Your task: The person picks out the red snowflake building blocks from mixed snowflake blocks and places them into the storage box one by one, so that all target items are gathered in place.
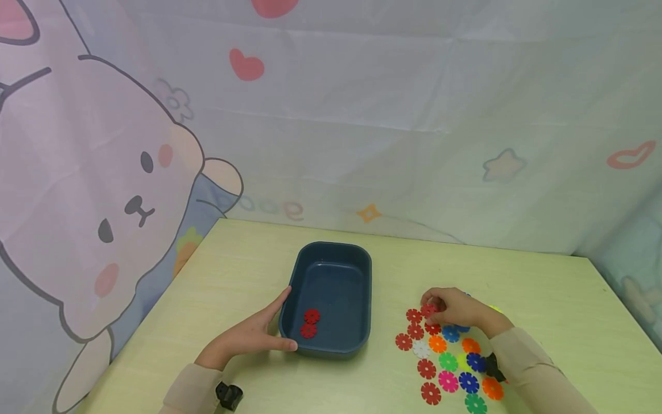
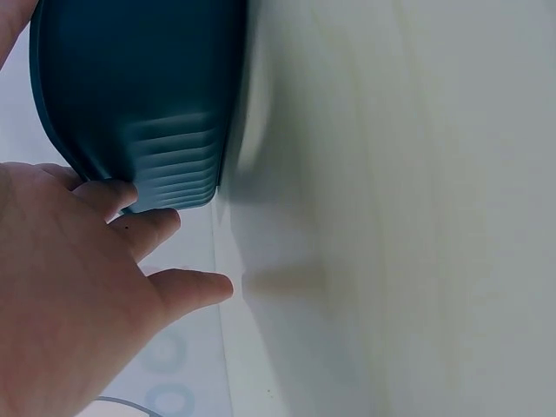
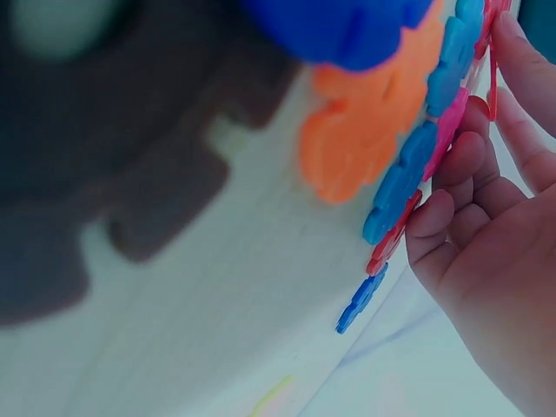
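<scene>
A dark blue plastic tray (image 1: 331,349) holds two red notched discs (image 1: 312,316). Along its left side lies my left hand (image 1: 253,336), thumb at the near corner. In the left wrist view the fingers of the left hand (image 2: 78,261) are stretched out against the tray's wall (image 2: 174,165). To the right, my right hand (image 1: 457,306) is over a spread of notched plastic discs and pinches a red disc (image 1: 428,311) between thumb and fingers. The right wrist view shows that red disc (image 3: 493,82) edge-on by the thumb of the right hand (image 3: 495,217).
Around the right hand lie several discs: a white one (image 1: 421,349), an orange one (image 1: 492,388), a green one (image 1: 475,403), a pink one (image 1: 448,381) and a dark blue one (image 1: 468,382). The pale table (image 1: 248,259) ends at a printed cloth backdrop (image 1: 362,115).
</scene>
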The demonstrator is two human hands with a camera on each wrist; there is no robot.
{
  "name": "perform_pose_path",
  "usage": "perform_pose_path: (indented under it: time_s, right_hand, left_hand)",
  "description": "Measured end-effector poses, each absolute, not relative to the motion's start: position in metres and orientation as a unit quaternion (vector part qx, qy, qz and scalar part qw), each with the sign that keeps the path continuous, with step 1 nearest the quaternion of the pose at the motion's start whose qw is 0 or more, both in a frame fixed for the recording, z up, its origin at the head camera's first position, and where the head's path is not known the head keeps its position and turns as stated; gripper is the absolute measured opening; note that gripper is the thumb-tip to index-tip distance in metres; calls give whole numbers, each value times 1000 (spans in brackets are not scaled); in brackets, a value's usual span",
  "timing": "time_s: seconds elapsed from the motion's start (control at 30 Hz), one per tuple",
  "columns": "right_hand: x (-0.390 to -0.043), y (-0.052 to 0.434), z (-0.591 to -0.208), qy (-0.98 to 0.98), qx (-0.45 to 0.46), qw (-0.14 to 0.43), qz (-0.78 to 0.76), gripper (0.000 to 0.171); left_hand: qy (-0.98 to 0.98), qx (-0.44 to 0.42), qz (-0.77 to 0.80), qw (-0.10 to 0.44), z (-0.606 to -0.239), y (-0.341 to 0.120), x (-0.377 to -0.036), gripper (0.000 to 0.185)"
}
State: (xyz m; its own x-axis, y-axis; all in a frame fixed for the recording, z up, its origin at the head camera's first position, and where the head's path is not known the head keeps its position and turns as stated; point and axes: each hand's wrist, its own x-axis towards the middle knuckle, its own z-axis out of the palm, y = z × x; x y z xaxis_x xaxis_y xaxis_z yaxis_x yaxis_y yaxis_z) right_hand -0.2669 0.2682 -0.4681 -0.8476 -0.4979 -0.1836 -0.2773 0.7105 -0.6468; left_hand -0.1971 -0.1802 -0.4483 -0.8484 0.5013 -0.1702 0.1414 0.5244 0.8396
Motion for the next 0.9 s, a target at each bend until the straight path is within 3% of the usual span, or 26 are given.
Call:
perform_pose_path:
  time_s: [0.43,0.9]
  right_hand:
    - [-263,271,-464,901,-211,195,-327,35]
    - [-267,269,-458,905,-246,147,-315,41]
  left_hand:
    - [848,194,451,200,-447,-182,-195,112]
    - [848,197,449,201,-445,-182,-195,110]
